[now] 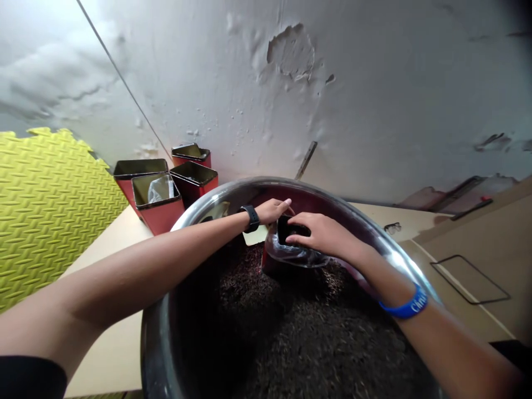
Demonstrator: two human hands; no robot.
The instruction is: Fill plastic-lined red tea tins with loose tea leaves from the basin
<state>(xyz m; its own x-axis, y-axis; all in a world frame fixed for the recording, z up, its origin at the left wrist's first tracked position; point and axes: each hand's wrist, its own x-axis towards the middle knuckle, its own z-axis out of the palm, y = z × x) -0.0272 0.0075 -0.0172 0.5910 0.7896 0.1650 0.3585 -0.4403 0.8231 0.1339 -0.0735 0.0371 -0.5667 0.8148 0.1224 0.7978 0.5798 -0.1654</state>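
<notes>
A bag-lined red tin (271,262) stood in the metal basin (165,327), both hands at its mouth.
From my end, I saw it resting on the dark, loose material (316,343) near the far wall, the clear plastic bag (297,256) bunched around its top. My right hand (326,233) had thumb and fingers moderately parted over the opening; my left hand (272,210) was at the far edge, and I could not tell whether it pinched the film. I judged the tin stiff and fairly light, though I couldn't see how full it was; its smooth sides might slip or dent if squeezed. The film looked soft, slick and easy to tear. The best hold seemed to be opposite outer walls, below the loose plastic, with only a light pinch on the bag's edge.
</notes>
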